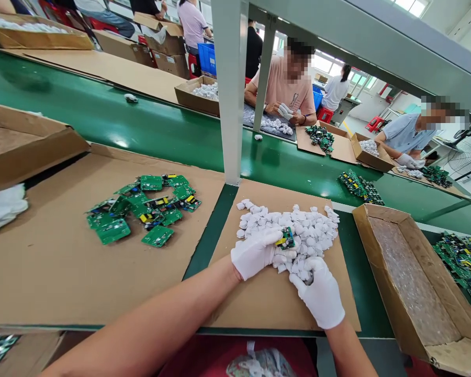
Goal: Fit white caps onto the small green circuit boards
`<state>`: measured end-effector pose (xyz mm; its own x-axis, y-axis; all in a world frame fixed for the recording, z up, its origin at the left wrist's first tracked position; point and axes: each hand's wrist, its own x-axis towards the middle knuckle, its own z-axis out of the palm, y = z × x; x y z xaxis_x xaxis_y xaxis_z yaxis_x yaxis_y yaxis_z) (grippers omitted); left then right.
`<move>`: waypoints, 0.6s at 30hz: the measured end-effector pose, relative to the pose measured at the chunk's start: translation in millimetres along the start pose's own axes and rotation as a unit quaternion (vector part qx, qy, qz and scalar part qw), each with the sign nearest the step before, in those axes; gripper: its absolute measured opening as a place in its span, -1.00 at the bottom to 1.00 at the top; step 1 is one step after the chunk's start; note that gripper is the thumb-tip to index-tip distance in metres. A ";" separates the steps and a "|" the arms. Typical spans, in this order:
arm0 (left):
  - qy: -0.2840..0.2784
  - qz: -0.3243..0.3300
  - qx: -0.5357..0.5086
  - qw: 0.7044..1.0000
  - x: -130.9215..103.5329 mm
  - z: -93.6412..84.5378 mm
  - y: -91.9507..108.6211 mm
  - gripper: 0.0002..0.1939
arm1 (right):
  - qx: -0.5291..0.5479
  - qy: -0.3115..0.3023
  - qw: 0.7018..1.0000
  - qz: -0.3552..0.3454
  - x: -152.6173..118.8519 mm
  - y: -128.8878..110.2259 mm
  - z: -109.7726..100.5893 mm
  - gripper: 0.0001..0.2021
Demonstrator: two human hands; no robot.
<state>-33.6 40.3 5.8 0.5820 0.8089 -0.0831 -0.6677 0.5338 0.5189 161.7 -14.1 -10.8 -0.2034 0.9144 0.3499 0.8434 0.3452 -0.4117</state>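
My left hand [255, 255], in a white glove, is closed around a small circuit board [286, 239] with a yellow part on it, held over a pile of small white pieces [310, 230]. At the near edge of that pile is my gloved right hand [322, 293], thumb and fingers curled together among the white pieces; whatever sits between its fingertips is hidden. Both hands are above a cardboard sheet [235, 303]. To the left, several green circuit boards [145, 201] lie in a loose heap on another cardboard sheet [63, 277].
An open cardboard box [412, 283] stands on the right, with more circuit boards [463, 262] beyond it. A grey post [231, 94] rises ahead at the green conveyor [172, 125]. Another cardboard box [27, 146] is at the left. Co-workers sit across the line.
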 end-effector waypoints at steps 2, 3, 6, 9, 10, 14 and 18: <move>0.005 0.007 0.003 1.000 0.6 -0.4 0.8 -0.72 | 0.021 -0.005 1.000 0.010 0.5 -0.4 0.3 -0.82; 0.006 0.009 0.004 1.000 0.8 0.0 1.1 -0.73 | 0.042 -0.014 0.998 0.033 0.9 0.4 -1.3 -0.82; -0.003 0.004 0.015 1.000 -0.2 2.7 0.2 -0.75 | 0.127 -0.031 0.983 0.130 2.5 2.3 -7.9 -0.80; -0.014 -0.025 0.062 0.998 -2.6 6.0 -4.6 -0.77 | 0.137 -0.013 0.983 0.119 4.1 -0.2 -8.0 -0.83; -0.020 -0.042 0.089 0.995 -3.3 6.6 -6.7 -0.76 | 0.141 -0.011 0.984 0.105 4.6 -1.9 -6.3 -0.84; -0.023 -0.102 0.181 0.978 -2.8 6.5 -13.2 -0.64 | 0.330 -0.057 0.927 0.171 8.1 -9.0 -0.1 -0.77; 0.045 -0.093 0.208 0.973 0.8 4.2 -13.0 -0.60 | 0.576 -0.040 0.784 0.229 15.0 -8.6 -4.5 -0.74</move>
<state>-22.5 33.0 2.5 0.6195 0.7363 -0.2721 -0.2992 0.5419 0.7854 153.7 -4.2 1.8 -0.0811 0.9925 -0.0913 -0.1627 -0.1036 -0.9812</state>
